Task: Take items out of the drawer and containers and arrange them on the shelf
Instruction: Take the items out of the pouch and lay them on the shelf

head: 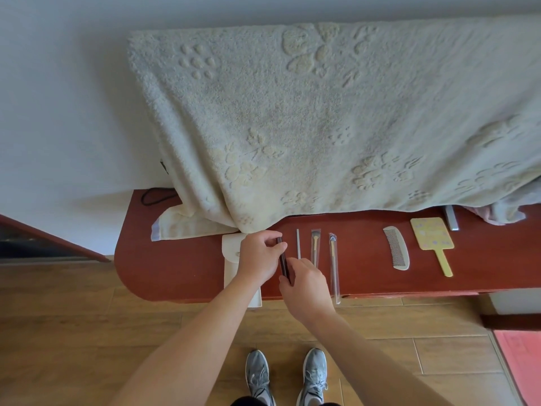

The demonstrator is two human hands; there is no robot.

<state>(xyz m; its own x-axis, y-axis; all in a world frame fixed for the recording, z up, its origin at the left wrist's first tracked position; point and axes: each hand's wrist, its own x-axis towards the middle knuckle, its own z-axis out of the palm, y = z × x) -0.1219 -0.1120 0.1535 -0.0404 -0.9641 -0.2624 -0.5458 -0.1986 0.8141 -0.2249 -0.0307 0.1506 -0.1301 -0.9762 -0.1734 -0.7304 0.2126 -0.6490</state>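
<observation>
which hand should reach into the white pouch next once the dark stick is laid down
Probably the left. The left hand lies right over the pouch, while the right hand is on the far side of the dark stick, nearer the brushes. Both pinch the stick now.

The large cream terry towel (307,112) at the far side is thick, rough-looped cloth with raised flower shapes. Under it, the reddish-brown wooden shelf (175,259) is smooth with a dull sheen. The flat cream pouch (231,259) looks like soft matt cloth. The dark slim stick (283,263) is glossy. To its right, the thin grey rod (298,244) looks like metal, and the clear plastic brush sleeves (333,259) are shiny. The grey comb (395,249) and the yellow hand mirror (433,238) look like smooth plastic. The near floor (87,317) shows matt wood grain.
</observation>
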